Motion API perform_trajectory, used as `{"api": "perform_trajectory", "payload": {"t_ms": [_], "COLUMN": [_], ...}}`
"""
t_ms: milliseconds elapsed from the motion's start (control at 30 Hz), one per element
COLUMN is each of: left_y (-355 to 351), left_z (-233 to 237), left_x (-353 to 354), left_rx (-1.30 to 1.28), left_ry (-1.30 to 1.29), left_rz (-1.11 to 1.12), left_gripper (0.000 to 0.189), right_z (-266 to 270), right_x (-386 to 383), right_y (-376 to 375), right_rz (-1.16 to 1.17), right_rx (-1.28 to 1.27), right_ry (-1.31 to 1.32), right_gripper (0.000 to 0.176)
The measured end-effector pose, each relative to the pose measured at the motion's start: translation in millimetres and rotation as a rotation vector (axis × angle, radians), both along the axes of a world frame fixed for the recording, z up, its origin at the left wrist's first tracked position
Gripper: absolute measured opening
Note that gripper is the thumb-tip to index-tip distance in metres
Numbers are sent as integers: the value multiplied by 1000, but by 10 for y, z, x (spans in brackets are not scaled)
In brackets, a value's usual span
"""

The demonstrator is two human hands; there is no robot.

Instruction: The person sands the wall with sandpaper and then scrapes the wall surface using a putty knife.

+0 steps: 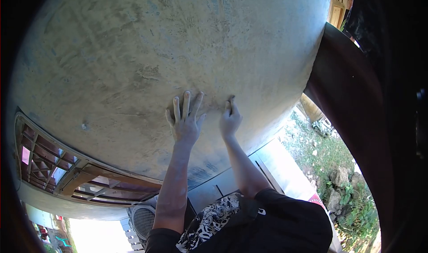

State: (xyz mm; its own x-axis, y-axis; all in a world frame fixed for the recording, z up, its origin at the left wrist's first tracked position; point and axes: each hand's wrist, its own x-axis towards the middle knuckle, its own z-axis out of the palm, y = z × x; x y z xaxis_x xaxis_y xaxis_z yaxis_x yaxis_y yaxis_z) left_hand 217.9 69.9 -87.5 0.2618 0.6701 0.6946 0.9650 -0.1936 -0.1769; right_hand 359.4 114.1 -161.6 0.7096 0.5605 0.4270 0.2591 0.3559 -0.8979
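Note:
A large, worn plaster wall point(196, 43) with blotchy grey-brown and blue patches fills most of the head view. My left hand point(185, 123) lies against it with fingers spread and pointing up. Just to its right is my right hand point(230, 120), its fingers curled closed at the wall surface. A small dark tip shows above those fingers; what it belongs to is too small to make out. Between the hands, a darker smudged line runs along the plaster.
A wooden lattice window frame point(96, 179) is set in the wall at lower left. A fan-like round grille point(143, 222) stands below it. A pale ledge point(285, 168) lies at right, beside grass and rocks point(341, 177). A dark curved shape point(347, 101) borders the right side.

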Motion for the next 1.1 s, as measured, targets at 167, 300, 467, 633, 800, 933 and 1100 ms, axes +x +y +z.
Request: {"api": "perform_trajectory", "payload": {"t_ms": [167, 300, 467, 633, 800, 933, 1100], "left_y": [-36, -193, -157, -115, -107, -111, -101], "left_z": [66, 291, 398, 313, 311, 316, 299], "left_x": [-12, -86, -246, -226, -227, -240, -229], "left_rx": [-7, -56, -20, 3, 20, 52, 50], "left_ry": [12, 14, -13, -6, -38, -11, -10], "left_rz": [-10, 80, 47, 38, 55, 19, 20], "left_gripper": [94, 104, 111, 114, 112, 118, 115], "right_z": [652, 43, -321, 580, 31, -275, 291], "right_x": [-83, 150, 197, 10, 160, 273, -43], "right_y": [-190, -110, 19, -153, -68, -102, -121], "right_rz": [239, 81, -19, 146, 104, 85, 186], "right_rx": [187, 180, -77, 175, 224, 33, 156], "right_ry": [-291, -276, -95, -305, -394, -305, -188], "right_gripper": [11, 14, 17, 12, 9, 12, 15]}}
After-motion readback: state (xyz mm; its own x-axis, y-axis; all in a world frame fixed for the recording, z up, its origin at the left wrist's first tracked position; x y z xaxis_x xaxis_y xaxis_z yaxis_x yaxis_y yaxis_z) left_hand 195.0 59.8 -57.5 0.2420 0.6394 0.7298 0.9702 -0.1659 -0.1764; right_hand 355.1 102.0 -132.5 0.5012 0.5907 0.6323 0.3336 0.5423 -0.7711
